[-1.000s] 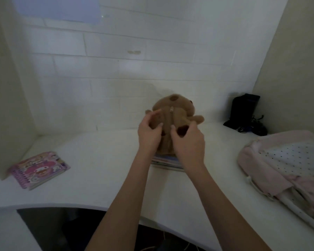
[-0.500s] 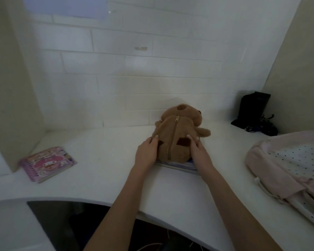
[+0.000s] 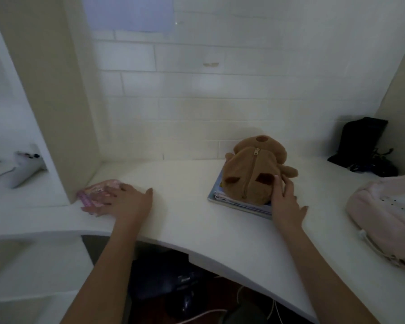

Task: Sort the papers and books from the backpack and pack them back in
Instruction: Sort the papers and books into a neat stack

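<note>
At the white worktop (image 3: 197,220), the left hand (image 3: 124,202) lies flat, fingers spread, on a pink spiral-bound notebook (image 3: 96,192), light and probably best lifted by its spine, while the right hand (image 3: 287,202) rests open-fingered against a soft brown plush zip pouch (image 3: 250,176) atop stacked books (image 3: 239,204), near the pink fabric backpack (image 3: 388,213).

Dim light; white brick wall (image 3: 197,94), white desk (image 3: 185,220).
</note>
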A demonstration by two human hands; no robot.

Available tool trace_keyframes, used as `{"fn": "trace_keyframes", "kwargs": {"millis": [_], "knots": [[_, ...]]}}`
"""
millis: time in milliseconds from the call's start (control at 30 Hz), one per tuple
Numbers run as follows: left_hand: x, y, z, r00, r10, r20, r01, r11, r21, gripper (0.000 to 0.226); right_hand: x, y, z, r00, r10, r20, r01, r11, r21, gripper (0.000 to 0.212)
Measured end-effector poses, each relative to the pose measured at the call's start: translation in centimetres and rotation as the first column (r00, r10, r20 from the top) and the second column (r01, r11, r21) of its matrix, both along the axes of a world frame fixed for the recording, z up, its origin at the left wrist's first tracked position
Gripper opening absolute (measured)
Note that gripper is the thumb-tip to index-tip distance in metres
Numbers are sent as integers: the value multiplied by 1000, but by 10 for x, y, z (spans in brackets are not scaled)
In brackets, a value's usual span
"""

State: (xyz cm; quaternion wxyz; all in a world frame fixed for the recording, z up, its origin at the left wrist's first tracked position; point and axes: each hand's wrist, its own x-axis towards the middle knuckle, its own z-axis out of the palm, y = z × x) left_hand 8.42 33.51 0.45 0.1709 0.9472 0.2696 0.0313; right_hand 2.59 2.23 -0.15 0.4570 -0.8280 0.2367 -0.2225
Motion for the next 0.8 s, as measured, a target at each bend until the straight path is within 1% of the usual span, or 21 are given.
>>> {"fn": "trace_keyframes", "kwargs": {"millis": [33, 67, 100, 133, 167, 200, 233, 267, 333, 367, 433, 467, 500, 567, 600, 700, 800], "knots": [[0, 3, -3, 1000, -12, -21, 13, 999, 34, 83, 0, 0, 2, 999, 38, -39, -36, 998, 46, 88], [2, 3, -7, 998, -59, -27, 61, 995, 81, 80, 0, -2, 3, 996, 71, -49, -66, 993, 97, 101], [5, 0, -11, 988, -151, -10, 151, 980, 132, 75, 1, -3, 3, 994, 95, -54, -89, 990, 111, 107], [8, -6, -13, 962, -271, 20, 263, 948, 182, 68, 2, -4, 3, 993, 108, -54, -103, 991, 87, 104], [12, -15, -15, 915, -399, 56, 377, 898, 227, 60, 3, -5, 3, 993, 112, -41, -109, 993, 54, 96], [16, -27, -16, 851, -517, 88, 482, 837, 259, 53, 3, -6, 4, 994, 110, -6, -110, 993, 41, 88], [20, -41, -17, 787, -608, 108, 566, 780, 266, 48, 3, -8, 5, 993, 109, 44, -112, 991, 68, 83], [23, -55, -17, 736, -668, 110, 628, 735, 256, 46, 3, -9, 6, 988, 115, 100, -127, 984, 125, 83], [32, -79, -18, 665, -741, 90, 711, 665, 229, 45, 2, -12, 8, 969, 152, 194, -193, 957, 215, 88], [37, -87, -18, 630, -773, 73, 745, 628, 225, 44, 2, -12, 8, 963, 179, 202, -223, 949, 221, 90], [48, -100, -19, 570, -820, 51, 786, 562, 258, 46, 4, -12, 9, 958, 221, 183, -259, 941, 216, 87], [51, -107, -19, 560, -826, 60, 787, 553, 276, 47, 6, -11, 9, 957, 234, 173, -269, 937, 221, 84], [54, -113, -19, 562, -822, 88, 782, 563, 267, 48, 7, -10, 8, 954, 247, 170, -282, 931, 231, 80], [54, -124, -17, 590, -789, 172, 775, 613, 153, 46, 10, -8, 7, 944, 269, 192, -310, 921, 237, 68], [54, -126, -17, 601, -775, 194, 773, 626, 107, 45, 11, -6, 5, 939, 284, 196, -323, 922, 212, 63], [55, -108, -24, 633, -755, 171, 742, 655, 142, 44, 13, 7, 1, 922, 361, 140, -372, 926, 68, 65], [56, -83, -26, 678, -655, 333, 690, 724, 20, 41, 12, 30, -1, 900, 416, 128, -412, 910, -55, 66]]}}
